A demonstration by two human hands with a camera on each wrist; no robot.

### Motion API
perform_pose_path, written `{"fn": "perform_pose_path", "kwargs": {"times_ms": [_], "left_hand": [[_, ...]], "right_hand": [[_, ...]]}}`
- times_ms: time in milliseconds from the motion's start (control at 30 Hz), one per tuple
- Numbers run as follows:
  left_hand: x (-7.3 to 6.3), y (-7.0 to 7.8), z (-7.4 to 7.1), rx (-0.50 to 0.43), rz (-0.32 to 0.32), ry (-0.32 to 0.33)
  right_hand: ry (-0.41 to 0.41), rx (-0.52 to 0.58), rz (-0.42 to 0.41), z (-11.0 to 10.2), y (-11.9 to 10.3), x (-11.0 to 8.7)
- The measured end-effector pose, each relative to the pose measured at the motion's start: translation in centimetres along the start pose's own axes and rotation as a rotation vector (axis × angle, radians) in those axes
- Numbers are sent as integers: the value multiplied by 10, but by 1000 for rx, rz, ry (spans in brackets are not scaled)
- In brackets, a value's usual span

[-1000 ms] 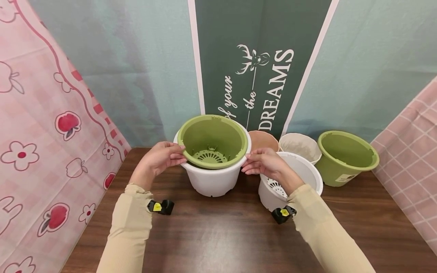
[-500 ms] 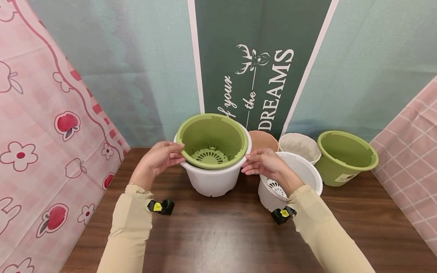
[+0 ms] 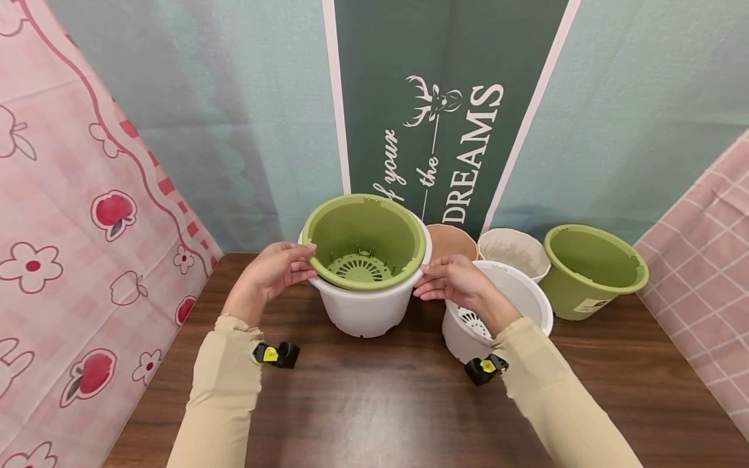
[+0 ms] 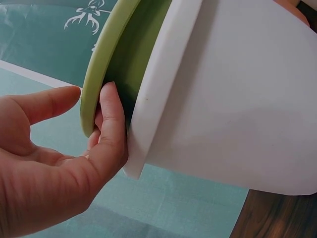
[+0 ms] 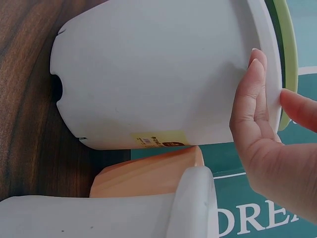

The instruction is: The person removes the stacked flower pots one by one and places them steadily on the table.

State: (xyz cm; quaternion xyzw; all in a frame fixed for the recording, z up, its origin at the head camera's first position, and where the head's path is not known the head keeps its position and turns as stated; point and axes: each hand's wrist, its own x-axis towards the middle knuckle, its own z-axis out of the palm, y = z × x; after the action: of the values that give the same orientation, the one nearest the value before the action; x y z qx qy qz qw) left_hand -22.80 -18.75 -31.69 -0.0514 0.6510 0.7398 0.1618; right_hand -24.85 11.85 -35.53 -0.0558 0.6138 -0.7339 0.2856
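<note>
In the head view, a green plastic flowerpot (image 3: 374, 224) with a slotted bottom sits nested inside a white flowerpot (image 3: 365, 315), its rim standing above the white one. My left hand (image 3: 277, 270) pinches the green rim at its left side. The left wrist view shows the thumb on the outer face of the green rim (image 4: 96, 74) and fingers tucked into the gap above the white rim (image 4: 161, 79). On the opposite side, my right hand (image 3: 453, 283) grips the white pot's rim, thumb on top and fingers below, as the right wrist view (image 5: 272, 74) shows.
Right of the nested pair stand a second white flowerpot (image 3: 523, 289), partly behind the right hand, an orange pot (image 3: 450, 240), a cream pot (image 3: 515, 250) and another green flowerpot (image 3: 573, 296). Cloth curtains (image 3: 234, 117) rise behind the brown wooden table (image 3: 363, 403).
The green flowerpot has shifted very slightly left and up inside the white one, together with my left hand. My right hand has kept its place on the white rim.
</note>
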Motion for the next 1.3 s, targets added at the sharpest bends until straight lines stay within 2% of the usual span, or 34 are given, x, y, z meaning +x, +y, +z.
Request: {"fn": "perform_pose_path", "kwargs": {"times_ms": [133, 500, 967, 1300], "left_hand": [[0, 0, 0, 4, -6, 4], [0, 4, 2, -16, -20, -39], [2, 7, 4, -60, -19, -50], [0, 7, -1, -101, -17, -66]], "right_hand": [[-2, 0, 1, 0, 0, 0], [6, 13, 2, 1, 1, 0], [17, 10, 8, 3, -1, 1], [20, 15, 15, 3, -1, 1]]}}
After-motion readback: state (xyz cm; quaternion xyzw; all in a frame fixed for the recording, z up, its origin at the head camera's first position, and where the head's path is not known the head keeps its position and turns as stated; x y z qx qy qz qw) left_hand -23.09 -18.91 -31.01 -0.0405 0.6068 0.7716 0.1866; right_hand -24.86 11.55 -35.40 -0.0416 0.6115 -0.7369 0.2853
